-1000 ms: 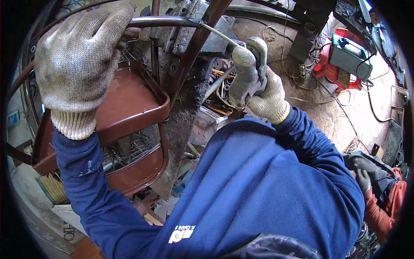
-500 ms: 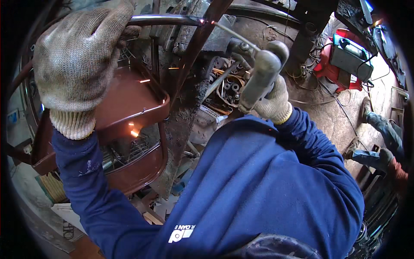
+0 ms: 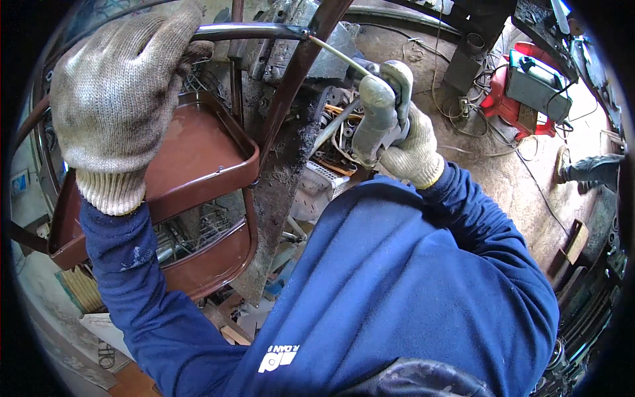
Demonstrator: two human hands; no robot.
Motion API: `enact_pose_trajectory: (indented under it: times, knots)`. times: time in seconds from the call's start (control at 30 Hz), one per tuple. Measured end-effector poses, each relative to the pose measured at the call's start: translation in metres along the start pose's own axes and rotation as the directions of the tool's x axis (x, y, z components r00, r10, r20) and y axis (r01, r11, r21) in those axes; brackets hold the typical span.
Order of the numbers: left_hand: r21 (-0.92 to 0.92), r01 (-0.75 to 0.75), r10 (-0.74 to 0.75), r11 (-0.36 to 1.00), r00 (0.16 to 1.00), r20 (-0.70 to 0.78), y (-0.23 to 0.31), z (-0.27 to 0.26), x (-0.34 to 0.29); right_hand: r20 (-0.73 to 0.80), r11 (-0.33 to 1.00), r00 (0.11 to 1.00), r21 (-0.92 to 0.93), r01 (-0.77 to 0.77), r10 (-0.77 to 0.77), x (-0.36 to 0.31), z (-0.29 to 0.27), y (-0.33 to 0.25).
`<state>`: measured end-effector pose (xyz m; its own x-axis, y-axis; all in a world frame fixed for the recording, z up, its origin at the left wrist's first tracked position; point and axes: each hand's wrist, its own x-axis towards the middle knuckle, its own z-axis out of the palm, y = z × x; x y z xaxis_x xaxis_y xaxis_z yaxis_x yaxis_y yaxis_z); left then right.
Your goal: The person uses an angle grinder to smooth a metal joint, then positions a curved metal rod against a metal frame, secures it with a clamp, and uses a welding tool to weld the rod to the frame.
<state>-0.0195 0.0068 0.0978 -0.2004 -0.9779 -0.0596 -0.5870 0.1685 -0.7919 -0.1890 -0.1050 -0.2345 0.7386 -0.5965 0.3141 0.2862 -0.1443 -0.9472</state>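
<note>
My left hand [image 3: 119, 92], in a grey knit glove, is closed around a shiny metal tube [image 3: 254, 31] at the upper left. The tube's right end meets a slanted brown metal bar [image 3: 297, 83]. In its pale glove, my right hand [image 3: 415, 153] grips a grey welding electrode holder [image 3: 377, 112]. A thin welding rod [image 3: 340, 55] sticks out of the holder toward the upper left, its tip at or very near the joint of tube and bar. Below my left hand is a brown metal tray [image 3: 198, 149] with a raised rim, part of a brown tubular frame.
A red plastic stool [image 3: 499, 99] at the upper right carries a grey-green box-shaped machine [image 3: 539, 86]. Cables [image 3: 456, 119] lie across the floor. Metal parts [image 3: 344, 135] are piled beyond my torso. Another person's leg [image 3: 592, 171] shows at the right edge.
The bright sparks around the joint and tray have gone. My right hand and the electrode holder have shifted left, while my left hand stays put. The other person has moved mostly out of view.
</note>
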Motion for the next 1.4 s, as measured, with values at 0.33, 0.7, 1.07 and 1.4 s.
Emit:
enact_pose_trajectory:
  times: [0.33,0.7,1.07,1.4]
  knots:
    - [-0.017,-0.008,0.009,1.000,1.000,0.005,-0.001,0.001,-0.002,0.011,1.000,1.000,-0.015,-0.015,0.015,0.002,-0.001,-0.008]
    - [0.022,0.012,-0.013,1.000,1.000,0.024,-0.001,0.005,-0.007,0.007,1.000,1.000,0.005,0.023,-0.023,0.003,0.001,-0.009]
    - [-0.107,0.054,-0.050,0.993,0.998,0.041,0.001,0.003,-0.005,0.253,0.845,0.924,0.388,-0.367,0.285,0.006,-0.014,-0.046]
    - [0.028,0.001,-0.002,1.000,1.000,0.008,-0.002,0.006,-0.004,0.062,0.984,0.983,0.035,-0.174,0.172,-0.004,-0.009,-0.006]
